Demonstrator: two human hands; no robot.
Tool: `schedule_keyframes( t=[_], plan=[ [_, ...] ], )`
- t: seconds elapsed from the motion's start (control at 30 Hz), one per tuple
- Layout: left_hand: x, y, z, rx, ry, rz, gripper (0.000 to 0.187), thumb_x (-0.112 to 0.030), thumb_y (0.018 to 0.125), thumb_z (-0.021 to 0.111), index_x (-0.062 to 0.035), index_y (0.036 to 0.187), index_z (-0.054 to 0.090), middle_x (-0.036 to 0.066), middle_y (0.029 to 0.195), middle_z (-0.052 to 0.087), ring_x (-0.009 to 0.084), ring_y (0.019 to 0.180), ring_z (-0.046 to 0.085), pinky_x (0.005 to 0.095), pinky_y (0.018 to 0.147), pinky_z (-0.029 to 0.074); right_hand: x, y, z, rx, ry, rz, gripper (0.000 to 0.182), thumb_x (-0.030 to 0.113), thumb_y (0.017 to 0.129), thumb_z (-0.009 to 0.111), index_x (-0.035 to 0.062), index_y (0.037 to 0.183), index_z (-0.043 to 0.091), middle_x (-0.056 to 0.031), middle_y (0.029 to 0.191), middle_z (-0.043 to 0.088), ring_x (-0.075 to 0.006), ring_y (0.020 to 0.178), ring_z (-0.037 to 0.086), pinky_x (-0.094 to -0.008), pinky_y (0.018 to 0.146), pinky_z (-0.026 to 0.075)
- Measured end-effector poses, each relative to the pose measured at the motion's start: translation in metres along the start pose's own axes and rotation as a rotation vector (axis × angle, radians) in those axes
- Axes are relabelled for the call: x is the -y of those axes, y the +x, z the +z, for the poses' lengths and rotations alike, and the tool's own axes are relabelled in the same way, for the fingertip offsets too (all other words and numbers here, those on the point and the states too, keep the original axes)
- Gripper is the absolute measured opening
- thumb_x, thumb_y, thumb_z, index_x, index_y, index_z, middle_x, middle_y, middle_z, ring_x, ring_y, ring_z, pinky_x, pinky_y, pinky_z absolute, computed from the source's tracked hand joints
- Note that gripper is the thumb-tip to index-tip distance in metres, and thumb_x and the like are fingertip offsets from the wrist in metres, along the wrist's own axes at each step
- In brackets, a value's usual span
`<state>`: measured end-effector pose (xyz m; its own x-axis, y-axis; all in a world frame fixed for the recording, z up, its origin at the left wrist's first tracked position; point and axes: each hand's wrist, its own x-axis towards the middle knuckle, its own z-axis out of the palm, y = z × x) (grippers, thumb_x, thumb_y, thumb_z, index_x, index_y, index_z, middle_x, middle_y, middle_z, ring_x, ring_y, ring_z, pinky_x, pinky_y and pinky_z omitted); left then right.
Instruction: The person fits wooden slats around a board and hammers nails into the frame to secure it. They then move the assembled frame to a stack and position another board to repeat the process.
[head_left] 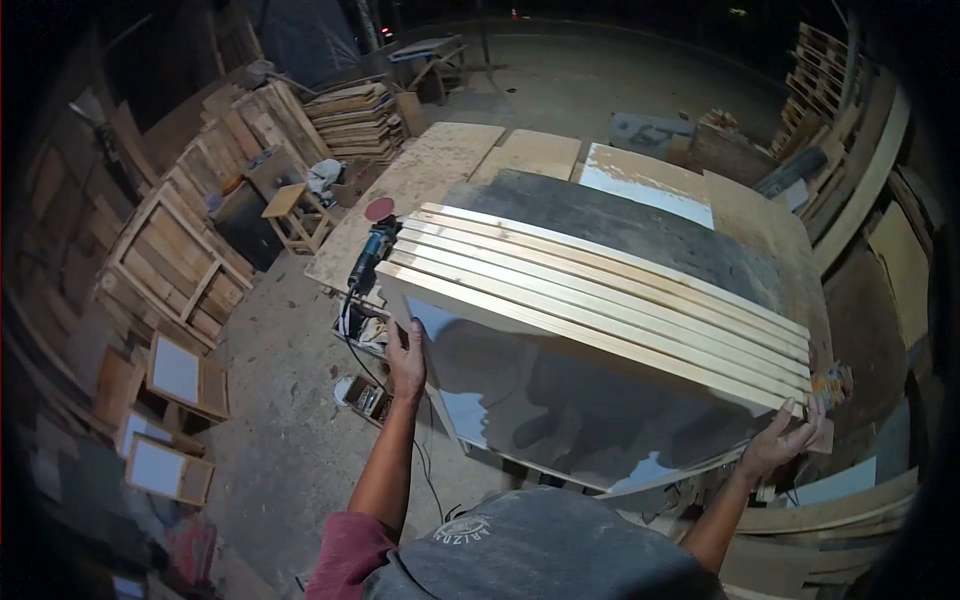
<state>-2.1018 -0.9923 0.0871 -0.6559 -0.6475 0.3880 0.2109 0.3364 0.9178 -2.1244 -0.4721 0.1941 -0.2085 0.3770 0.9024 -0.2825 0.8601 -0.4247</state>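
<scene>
A large flat panel (pixel 560 400) with a pale wooden edge and a smooth, reflective face stands upright on its long side in front of me. Behind it, several wooden-edged pieces (pixel 600 290) are lined up close together, their light top edges parallel. My left hand (pixel 406 362) grips the panel's left edge, thumb on the face and fingers behind. At the far right end, my right hand (pixel 782 440) holds the top corner, its fingertips over the end of the front edges. Left of the row lies an angle grinder (pixel 372 250) with a reddish disc.
The row rests on a worktable (pixel 450 145) covered with boards and a dark sheet (pixel 540 195). A power cord (pixel 428 470) trails on the floor near a box of small items (pixel 365 398). Leftward are a stool (pixel 290 203), small framed panels (pixel 180 375) and stacked planks (pixel 350 120).
</scene>
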Motion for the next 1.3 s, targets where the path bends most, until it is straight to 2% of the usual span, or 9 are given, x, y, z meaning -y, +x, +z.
schedule_keyframes(
  t=[0.23,0.3,0.5,0.6,0.7,0.83,1.0,1.17,1.3],
  plan=[
    [0.021,-0.010,0.001,-0.055,0.092,0.057,0.037,-0.033,0.095,0.056,0.0002,0.110,0.052,0.011,0.089,0.061,0.0194,0.083,0.056,0.0336,0.076,0.045,0.010,0.022,0.011,0.330,-0.115,-0.103,0.021,0.017,0.089,0.060,-0.0009,0.099,0.064,-0.0154,0.113,0.062,-0.0360,0.113,0.049,-0.0475,0.104,0.029],
    [0.038,-0.016,-0.006,-0.032,0.161,0.008,0.040,-0.035,0.094,0.056,0.0000,0.112,0.051,0.014,0.088,0.062,0.0223,0.081,0.058,0.0354,0.076,0.045,0.029,0.035,0.006,0.664,-0.144,0.027,0.018,0.016,0.088,0.061,0.0021,0.099,0.065,-0.0154,0.111,0.062,-0.0349,0.111,0.052,-0.0477,0.104,0.030],
    [0.079,-0.044,-0.019,0.086,0.311,-0.158,0.041,-0.037,0.093,0.055,-0.0013,0.113,0.050,0.021,0.089,0.063,0.0354,0.085,0.062,0.0394,0.077,0.046,0.133,0.037,0.033,1.106,0.095,-0.285,0.057,0.033,0.079,0.071,-0.0063,0.118,0.058,-0.0214,0.128,0.054,-0.0346,0.125,0.045,-0.0481,0.111,0.024],
    [0.117,-0.081,-0.043,0.246,0.430,-0.305,0.059,-0.052,0.089,0.053,-0.0018,0.121,0.051,0.023,0.108,0.064,0.0378,0.103,0.061,0.0414,0.087,0.046,0.168,0.025,0.053,1.179,0.130,-0.604,0.068,0.039,0.079,0.069,-0.0080,0.126,0.050,-0.0235,0.136,0.046,-0.0353,0.131,0.038,-0.0477,0.112,0.022],
    [0.195,-0.149,-0.086,0.461,0.662,-0.491,0.074,-0.062,0.085,0.052,-0.0007,0.126,0.054,0.024,0.116,0.061,0.0368,0.110,0.058,0.0398,0.093,0.045,0.193,0.014,0.071,1.233,0.233,-0.682,0.074,0.041,0.080,0.068,-0.0084,0.130,0.046,-0.0254,0.140,0.040,-0.0369,0.135,0.032,-0.0474,0.114,0.020],
    [0.180,-0.254,-0.139,0.659,0.779,-0.984,0.075,-0.065,0.080,0.055,0.0023,0.113,0.062,0.025,0.113,0.062,0.0363,0.109,0.058,0.0421,0.093,0.045,0.221,0.007,0.091,1.291,0.356,-0.749,0.071,0.038,0.083,0.065,-0.0079,0.132,0.044,-0.0258,0.141,0.038,-0.0374,0.135,0.031,-0.0479,0.114,0.019],
    [0.214,-0.412,-0.240,0.392,0.814,-1.053,0.067,-0.064,0.078,0.058,-0.0049,0.108,0.067,0.024,0.107,0.065,0.0338,0.104,0.061,0.0408,0.088,0.047,0.250,-0.004,0.107,1.346,0.381,-0.802,0.067,0.039,0.087,0.059,-0.0015,0.137,0.042,-0.0202,0.145,0.036,-0.0362,0.139,0.024,-0.0469,0.115,0.014],
    [0.172,-0.465,-0.269,0.119,0.535,-1.495,0.061,-0.061,0.079,0.058,-0.0058,0.102,0.069,0.023,0.106,0.065,0.0335,0.102,0.062,0.0410,0.086,0.047,0.296,-0.030,0.116,1.284,0.421,-0.816,0.065,0.032,0.086,0.061,-0.0006,0.138,0.040,-0.0180,0.145,0.037,-0.0341,0.138,0.028,-0.0449,0.115,0.018],
    [0.175,-0.467,-0.293,0.128,0.590,-1.287,0.062,-0.060,0.080,0.058,-0.0023,0.100,0.067,0.021,0.102,0.066,0.0336,0.095,0.063,0.0418,0.082,0.048,0.340,-0.060,0.121,1.198,0.365,-0.709,0.067,0.021,0.081,0.068,-0.0040,0.136,0.040,-0.0233,0.142,0.039,-0.0390,0.135,0.031,-0.0427,0.113,0.022]
  ],
)
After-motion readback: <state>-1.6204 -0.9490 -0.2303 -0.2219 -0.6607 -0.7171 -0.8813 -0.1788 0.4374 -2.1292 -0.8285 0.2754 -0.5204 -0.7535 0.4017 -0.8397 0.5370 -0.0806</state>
